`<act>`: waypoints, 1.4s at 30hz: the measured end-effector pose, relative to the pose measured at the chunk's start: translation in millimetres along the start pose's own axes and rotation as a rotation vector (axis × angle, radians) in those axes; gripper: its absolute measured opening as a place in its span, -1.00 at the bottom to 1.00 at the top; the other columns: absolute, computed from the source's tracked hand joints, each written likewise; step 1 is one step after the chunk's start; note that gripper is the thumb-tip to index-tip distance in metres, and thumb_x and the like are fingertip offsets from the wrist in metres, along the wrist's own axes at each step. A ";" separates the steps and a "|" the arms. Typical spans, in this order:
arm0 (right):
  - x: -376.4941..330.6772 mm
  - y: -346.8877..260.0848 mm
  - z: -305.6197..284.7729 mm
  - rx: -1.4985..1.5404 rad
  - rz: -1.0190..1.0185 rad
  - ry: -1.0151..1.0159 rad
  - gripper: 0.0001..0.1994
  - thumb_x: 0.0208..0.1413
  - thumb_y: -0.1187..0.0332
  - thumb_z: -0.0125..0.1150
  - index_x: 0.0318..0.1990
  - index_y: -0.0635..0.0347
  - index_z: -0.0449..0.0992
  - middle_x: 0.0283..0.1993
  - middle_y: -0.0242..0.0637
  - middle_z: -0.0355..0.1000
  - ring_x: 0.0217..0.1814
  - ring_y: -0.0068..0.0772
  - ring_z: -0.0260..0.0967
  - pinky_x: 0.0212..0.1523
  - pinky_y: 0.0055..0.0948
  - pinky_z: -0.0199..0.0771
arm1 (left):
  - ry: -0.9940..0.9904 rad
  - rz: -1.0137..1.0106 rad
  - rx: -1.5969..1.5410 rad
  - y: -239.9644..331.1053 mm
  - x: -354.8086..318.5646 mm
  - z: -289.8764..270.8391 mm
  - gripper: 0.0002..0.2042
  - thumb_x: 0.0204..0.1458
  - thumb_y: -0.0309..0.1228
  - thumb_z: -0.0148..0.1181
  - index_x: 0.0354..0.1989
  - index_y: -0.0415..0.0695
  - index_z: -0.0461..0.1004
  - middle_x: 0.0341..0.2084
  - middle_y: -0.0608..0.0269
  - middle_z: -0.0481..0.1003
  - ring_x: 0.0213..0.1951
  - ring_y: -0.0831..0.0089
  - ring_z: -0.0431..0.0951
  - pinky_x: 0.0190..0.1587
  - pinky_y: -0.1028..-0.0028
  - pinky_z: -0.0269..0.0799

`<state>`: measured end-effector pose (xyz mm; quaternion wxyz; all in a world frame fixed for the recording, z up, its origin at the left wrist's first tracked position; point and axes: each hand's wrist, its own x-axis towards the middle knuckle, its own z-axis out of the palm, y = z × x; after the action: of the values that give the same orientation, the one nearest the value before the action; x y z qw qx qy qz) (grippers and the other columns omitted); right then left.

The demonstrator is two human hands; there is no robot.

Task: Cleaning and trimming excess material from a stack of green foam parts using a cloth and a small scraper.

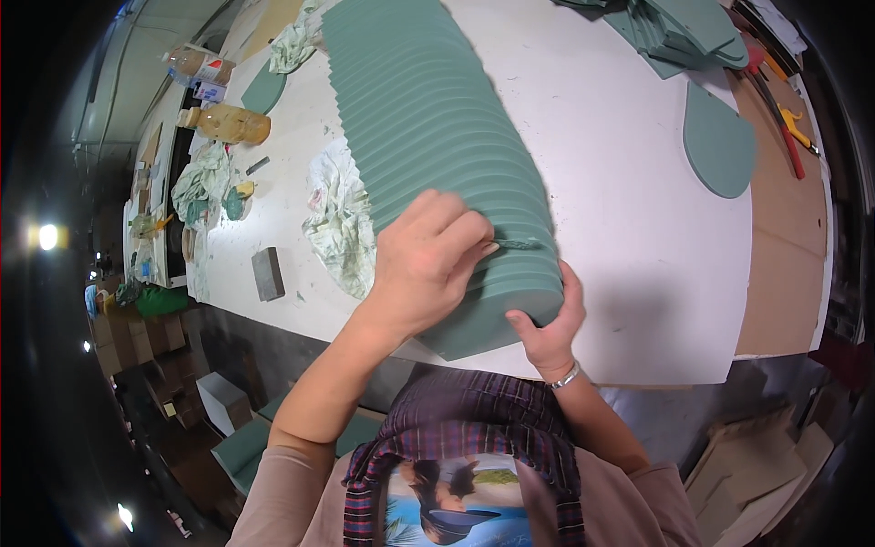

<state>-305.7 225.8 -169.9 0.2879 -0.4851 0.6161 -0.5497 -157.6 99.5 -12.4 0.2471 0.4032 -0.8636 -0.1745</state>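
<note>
Overlapping closely, green panels (433, 118) form a ridged row.

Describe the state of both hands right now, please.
Left hand: closed, pinching a slim green object.
Right hand: open, resting against the near end of the green stack.

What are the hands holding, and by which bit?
The left hand pinches a thin green thing, exact kind unclear, by its left end. The right hand touches the row of green panels at its near right edge.
</note>
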 end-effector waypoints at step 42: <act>-4.9 2.4 0.6 0.132 0.058 -0.059 -0.04 -0.15 -0.06 0.56 0.28 0.40 0.22 0.16 -0.06 0.34 0.17 -0.16 0.34 0.18 -0.24 0.35 | 0.174 -0.500 -0.318 -49.3 -113.0 -53.4 -0.86 0.13 -0.50 0.22 -0.40 -0.24 0.39 -0.50 0.34 0.32 -0.46 0.59 0.25 -0.38 0.57 0.19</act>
<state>-304.0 229.8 -173.2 0.3531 -0.4629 0.5837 -0.5660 -34.7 152.2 -25.9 0.3298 0.5727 -0.6752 -0.3277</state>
